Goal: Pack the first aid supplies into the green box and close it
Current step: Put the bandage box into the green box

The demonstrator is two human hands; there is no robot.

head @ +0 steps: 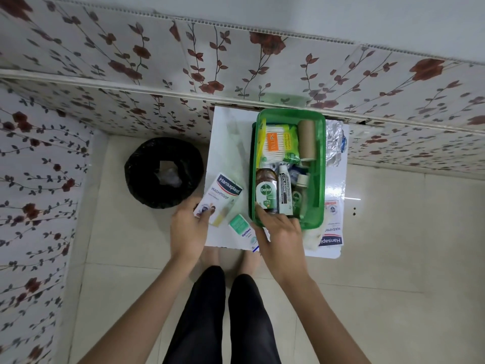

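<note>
The open green box (319,164) stands on a small white table (228,143). Inside it lie a Dettol bottle (266,191), a Cipladine tube (284,190), a cotton-swab pack (275,141), a brown bandage roll (307,139) and small bottles. My right hand (279,233) rests over the box's near rim, fingers spread, touching the Dettol bottle's base. My left hand (187,227) grips the lower end of a Hansaplast box (223,197) on the table's left part. A small green Optibex box (240,225) lies between my hands. Another Hansaplast box (331,239) lies at the near right.
A black bin (164,172) with a bag liner stands on the floor left of the table. Foil blister strips (336,143) lie right of the green box. The flowered wall runs behind the table. My legs and feet are below the table's near edge.
</note>
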